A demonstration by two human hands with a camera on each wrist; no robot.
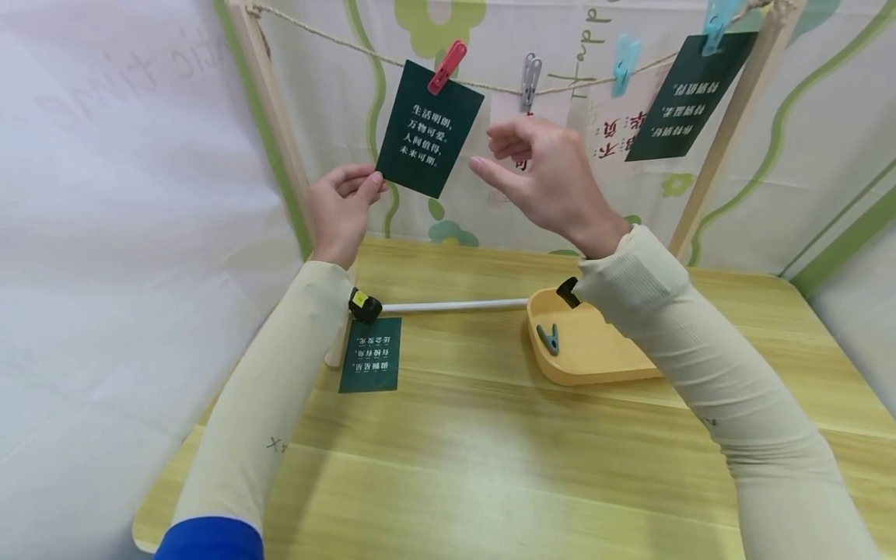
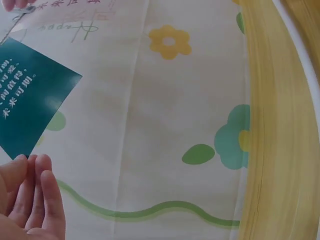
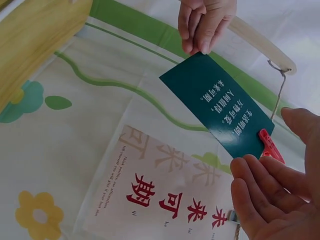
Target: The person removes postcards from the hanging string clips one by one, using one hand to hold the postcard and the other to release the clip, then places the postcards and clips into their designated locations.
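A dark green card (image 1: 428, 132) with white writing hangs tilted from the rope under a red clothespin (image 1: 446, 68). My left hand (image 1: 344, 210) pinches the card's lower left corner between thumb and fingers; the left wrist view also shows this hand (image 2: 32, 200) at the corner of the card (image 2: 30, 95). To the card's right, my right hand (image 1: 549, 175) is raised with fingers loosely bent and nothing held. In the right wrist view, the fingers of that hand (image 3: 280, 195) are near the red clothespin (image 3: 270, 146).
Another green card (image 1: 372, 355) lies on the table (image 1: 448, 467). A yellow tray (image 1: 602, 350) holds a grey-green clothespin (image 1: 549, 339). Along the rope are a grey clothespin (image 1: 530, 79), blue ones (image 1: 625, 65), pale cards and a green card (image 1: 689, 97). Wooden posts (image 1: 276, 117) stand on both sides.
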